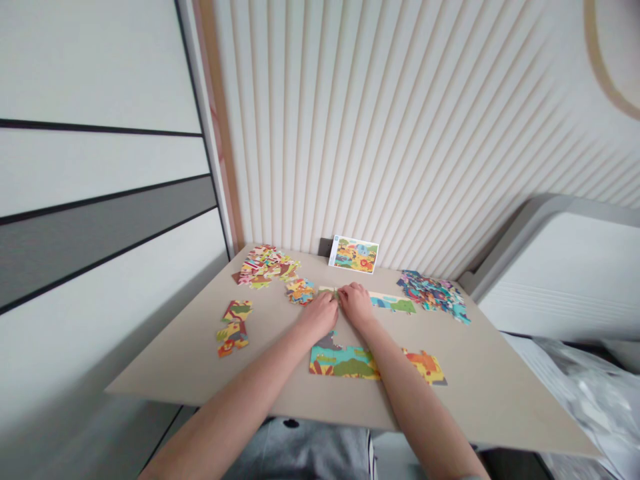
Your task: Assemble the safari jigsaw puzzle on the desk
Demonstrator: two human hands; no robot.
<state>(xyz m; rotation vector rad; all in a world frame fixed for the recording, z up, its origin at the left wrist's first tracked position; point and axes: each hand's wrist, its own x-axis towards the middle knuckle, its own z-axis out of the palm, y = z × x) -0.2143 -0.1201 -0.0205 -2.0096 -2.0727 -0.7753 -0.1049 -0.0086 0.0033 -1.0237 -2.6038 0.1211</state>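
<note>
My left hand (323, 313) and my right hand (356, 303) meet at the left part of a joined puzzle strip (395, 304). The fingers of both are closed at the strip's puzzle pieces, which are mostly covered by the fingertips. Blue and green show on the strip right of my right hand. Nearer to me lies a larger joined puzzle section (345, 362) with turquoise water and green shapes. My right forearm passes over its right side, where an orange and yellow puzzle section (425, 365) shows.
A picture card (354, 254) leans at the wall. Loose puzzle pieces (265, 265) pile up at the back left, a small heap (300, 291) beside my left hand, and a dark blue pile (435, 295) at the back right. Joined pieces (234, 330) lie at the table's (180, 360) left.
</note>
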